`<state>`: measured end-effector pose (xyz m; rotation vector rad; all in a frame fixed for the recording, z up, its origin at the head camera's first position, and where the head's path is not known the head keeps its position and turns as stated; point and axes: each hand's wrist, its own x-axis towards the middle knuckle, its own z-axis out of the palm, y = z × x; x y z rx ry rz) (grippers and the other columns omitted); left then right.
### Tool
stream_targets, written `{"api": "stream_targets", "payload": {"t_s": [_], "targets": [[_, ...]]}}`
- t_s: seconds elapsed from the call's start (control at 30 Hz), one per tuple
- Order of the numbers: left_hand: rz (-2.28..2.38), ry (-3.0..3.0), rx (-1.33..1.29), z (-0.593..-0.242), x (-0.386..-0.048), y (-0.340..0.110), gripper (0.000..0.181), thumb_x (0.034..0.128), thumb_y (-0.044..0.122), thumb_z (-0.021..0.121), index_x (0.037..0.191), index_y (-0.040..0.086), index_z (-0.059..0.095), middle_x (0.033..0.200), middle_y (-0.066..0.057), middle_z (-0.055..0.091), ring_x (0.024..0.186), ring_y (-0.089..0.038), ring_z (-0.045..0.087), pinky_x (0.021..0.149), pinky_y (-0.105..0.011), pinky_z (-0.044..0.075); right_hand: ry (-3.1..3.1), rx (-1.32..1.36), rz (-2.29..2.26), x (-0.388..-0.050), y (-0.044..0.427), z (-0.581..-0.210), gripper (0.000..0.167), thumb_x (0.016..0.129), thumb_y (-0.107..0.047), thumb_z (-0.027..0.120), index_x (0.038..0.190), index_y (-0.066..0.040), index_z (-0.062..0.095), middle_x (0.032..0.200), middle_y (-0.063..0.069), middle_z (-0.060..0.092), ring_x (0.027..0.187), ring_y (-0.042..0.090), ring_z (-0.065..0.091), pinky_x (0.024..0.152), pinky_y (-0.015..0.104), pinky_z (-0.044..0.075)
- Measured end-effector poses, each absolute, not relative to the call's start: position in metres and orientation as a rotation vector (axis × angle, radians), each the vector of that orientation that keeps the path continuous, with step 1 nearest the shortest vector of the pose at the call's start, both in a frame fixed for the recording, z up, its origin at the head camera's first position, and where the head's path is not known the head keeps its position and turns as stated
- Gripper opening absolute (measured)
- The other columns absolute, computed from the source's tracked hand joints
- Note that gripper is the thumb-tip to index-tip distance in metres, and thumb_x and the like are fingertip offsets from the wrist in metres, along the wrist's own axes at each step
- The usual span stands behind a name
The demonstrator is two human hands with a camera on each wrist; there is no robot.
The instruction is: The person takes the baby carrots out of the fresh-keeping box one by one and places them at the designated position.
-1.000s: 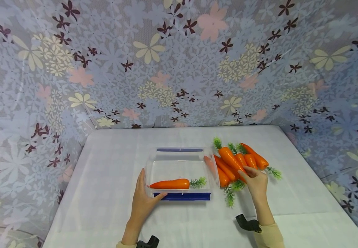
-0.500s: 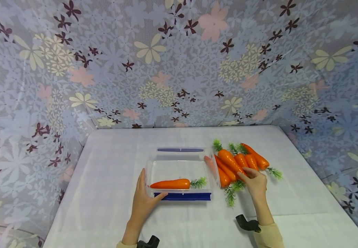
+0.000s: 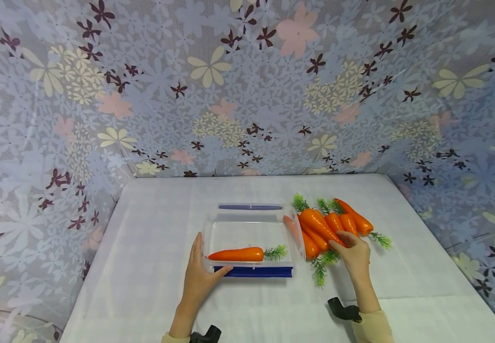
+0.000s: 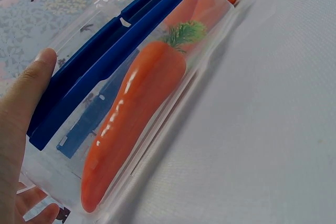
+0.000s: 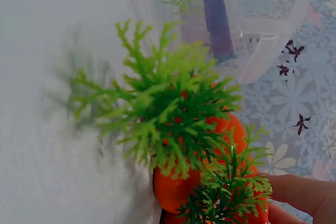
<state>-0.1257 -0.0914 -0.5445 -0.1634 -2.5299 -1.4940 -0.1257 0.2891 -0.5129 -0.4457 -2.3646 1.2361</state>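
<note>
A clear plastic container (image 3: 247,233) with blue clasps (image 3: 253,272) stands on the table. My left hand (image 3: 199,276) holds its front left corner; in the left wrist view the thumb (image 4: 39,74) lies against a blue clasp. Inside, along the front wall, lies one orange carrot (image 3: 236,254) with a green top. Against the container's right side is a pile of several carrots (image 3: 311,243). My right hand (image 3: 355,255) pinches the tip end of the uppermost carrot (image 3: 318,224), whose leafy top points away. Leaves (image 5: 173,98) hide much of the pile in the right wrist view.
The table (image 3: 153,224) has a white cloth over it. Behind and beside it hangs floral fabric (image 3: 247,119). One carrot (image 3: 354,216) lies at the pile's far right edge. Dark wrist mounts (image 3: 343,309) show on both forearms.
The uppermost carrot has shifted slightly, its leafy end coming nearer to me, with my right hand at its tip. My left hand and the container stay in place.
</note>
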Motion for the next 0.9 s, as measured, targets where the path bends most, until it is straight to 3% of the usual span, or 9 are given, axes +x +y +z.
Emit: {"api": "stream_targets", "payload": {"t_s": [0.27, 0.4, 0.5, 0.73, 0.9], "targets": [[-1.480, -2.534, -0.169, -0.545, -0.127, -0.092, 0.115, 0.0672, 0.046, 0.083, 0.153, 0.013, 0.015, 0.157, -0.016, 0.025, 0.140, -0.037, 0.032, 0.110, -0.061, 0.031, -2.274, -0.484, 1.232, -0.125, 0.285, -0.502, 0.028, 0.078, -0.005, 0.076, 0.104, 0.003, 0.071, 0.102, 0.022, 0.071, 0.076, -0.021, 0.052, 0.069, -0.002, 0.040], [-1.487, -2.531, -0.160, -0.544, -0.126, -0.092, 0.115, 0.0669, 0.046, 0.083, 0.153, 0.013, 0.016, 0.156, -0.016, 0.025, 0.140, -0.037, 0.032, 0.109, -0.061, 0.031, -2.245, -0.462, 1.396, -0.127, 0.276, -0.490, 0.030, 0.081, -0.008, 0.075, 0.108, 0.003, 0.069, 0.092, -0.008, 0.072, 0.080, -0.014, 0.060, 0.070, 0.002, 0.047], [-1.490, -2.525, -0.168, -0.545, -0.126, -0.093, 0.115, 0.0665, 0.045, 0.084, 0.153, 0.012, 0.015, 0.156, -0.017, 0.025, 0.140, -0.038, 0.032, 0.110, -0.061, 0.031, -2.240, -0.405, 1.475, -0.128, 0.269, -0.482, 0.032, 0.081, -0.008, 0.075, 0.110, 0.004, 0.068, 0.088, -0.022, 0.066, 0.082, -0.011, 0.062, 0.070, 0.004, 0.049], [-1.488, -2.541, -0.155, -0.545, -0.126, -0.093, 0.116, 0.0661, 0.046, 0.084, 0.153, 0.012, 0.016, 0.157, -0.015, 0.025, 0.140, -0.037, 0.032, 0.109, -0.061, 0.032, -2.319, -0.247, 1.523, -0.135, 0.245, -0.475, 0.027, 0.082, -0.007, 0.073, 0.107, 0.003, 0.069, 0.104, 0.021, 0.070, 0.081, -0.011, 0.062, 0.073, 0.006, 0.050], [-1.491, -2.545, -0.156, -0.545, -0.126, -0.092, 0.114, 0.0672, 0.047, 0.083, 0.153, 0.013, 0.016, 0.157, -0.015, 0.025, 0.139, -0.038, 0.034, 0.108, -0.062, 0.032, -2.423, -0.169, 1.572, -0.141, 0.227, -0.474, 0.030, 0.083, -0.009, 0.073, 0.110, 0.003, 0.067, 0.110, 0.024, 0.068, 0.093, 0.010, 0.068, 0.079, 0.009, 0.052]]}}
